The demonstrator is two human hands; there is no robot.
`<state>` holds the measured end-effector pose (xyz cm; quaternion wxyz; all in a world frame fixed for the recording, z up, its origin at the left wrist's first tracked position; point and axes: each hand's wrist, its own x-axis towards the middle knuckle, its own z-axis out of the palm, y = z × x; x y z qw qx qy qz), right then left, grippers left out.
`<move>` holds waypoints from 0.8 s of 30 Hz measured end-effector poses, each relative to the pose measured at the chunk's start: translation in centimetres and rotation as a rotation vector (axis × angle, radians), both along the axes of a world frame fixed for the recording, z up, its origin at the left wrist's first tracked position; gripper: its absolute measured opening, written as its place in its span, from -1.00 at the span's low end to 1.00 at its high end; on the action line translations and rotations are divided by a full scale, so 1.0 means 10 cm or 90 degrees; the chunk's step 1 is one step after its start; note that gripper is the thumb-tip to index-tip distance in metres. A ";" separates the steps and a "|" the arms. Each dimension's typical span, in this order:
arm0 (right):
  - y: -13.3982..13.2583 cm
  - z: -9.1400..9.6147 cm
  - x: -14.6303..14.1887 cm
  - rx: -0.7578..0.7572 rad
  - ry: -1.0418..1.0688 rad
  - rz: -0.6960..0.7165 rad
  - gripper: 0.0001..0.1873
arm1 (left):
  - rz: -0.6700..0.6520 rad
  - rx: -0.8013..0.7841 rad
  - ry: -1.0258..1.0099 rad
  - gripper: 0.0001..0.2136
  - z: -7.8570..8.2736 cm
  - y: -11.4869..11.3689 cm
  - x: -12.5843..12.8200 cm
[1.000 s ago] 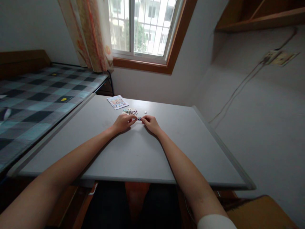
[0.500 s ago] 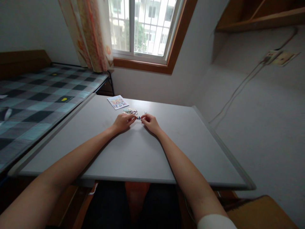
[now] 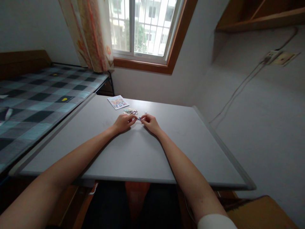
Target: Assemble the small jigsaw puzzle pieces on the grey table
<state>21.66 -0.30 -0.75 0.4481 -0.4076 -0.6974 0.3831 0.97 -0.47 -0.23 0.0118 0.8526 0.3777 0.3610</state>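
Note:
My left hand [image 3: 124, 122] and my right hand [image 3: 151, 122] meet over the far part of the table, fingertips pinched towards each other. Between them is a small dark blue jigsaw puzzle piece [image 3: 139, 118], gripped from both sides. Whether it is one piece or two joined is too small to tell. Just beyond my left hand lies a pile of puzzle pieces [image 3: 131, 111], partly hidden by the fingers. A single loose piece [image 3: 145, 112] rests beyond my right hand. Behind the pile, a colourful picture card [image 3: 118, 102] lies flat.
The grey-white table [image 3: 133, 156] has raised side edges and spans the space before me. A bed with a checked cover [image 3: 69, 85] stands at the left. A wall with a socket and cable [image 3: 240, 84] is at the right, a window [image 3: 145, 28] ahead.
The small piece between my fingertips has turned slightly and looks bluer. Both hands stay in nearly the same place; the pile and card have not moved.

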 end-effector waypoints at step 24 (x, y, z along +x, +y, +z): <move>0.01 -0.02 0.01 0.009 -0.011 0.007 -0.80 | 0.001 -0.020 -0.007 -0.81 0.03 -0.03 0.01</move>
